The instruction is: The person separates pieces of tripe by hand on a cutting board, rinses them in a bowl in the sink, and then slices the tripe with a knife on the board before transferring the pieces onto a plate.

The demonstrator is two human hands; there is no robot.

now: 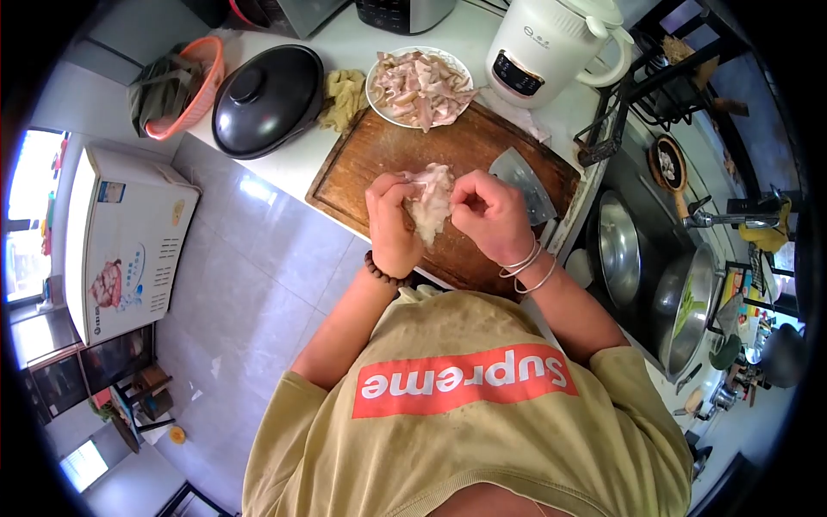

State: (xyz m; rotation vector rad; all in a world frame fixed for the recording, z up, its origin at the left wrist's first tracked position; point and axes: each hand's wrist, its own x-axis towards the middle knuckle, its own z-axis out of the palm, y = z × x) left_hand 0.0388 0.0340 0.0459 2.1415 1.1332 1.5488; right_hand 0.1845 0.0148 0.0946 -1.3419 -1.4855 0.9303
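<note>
Over the wooden cutting board (353, 159), my left hand (392, 220) is closed on the left side of a pale piece of raw meat (432, 205). Pinched fingers of my right hand (493, 214) grip the same piece at its right edge. Beside my right hand, a cleaver (525, 185) lies flat on the board, its handle hidden. At the board's far edge stands a white plate (372, 95) heaped with cut meat (419, 86).
A black lidded pot (267, 103), a yellow cloth (344, 98) and an orange basket (211, 65) stand at the far left. Behind the board's right is a white electric pot (547, 52). Metal bowls (620, 246) sit in the sink area at right.
</note>
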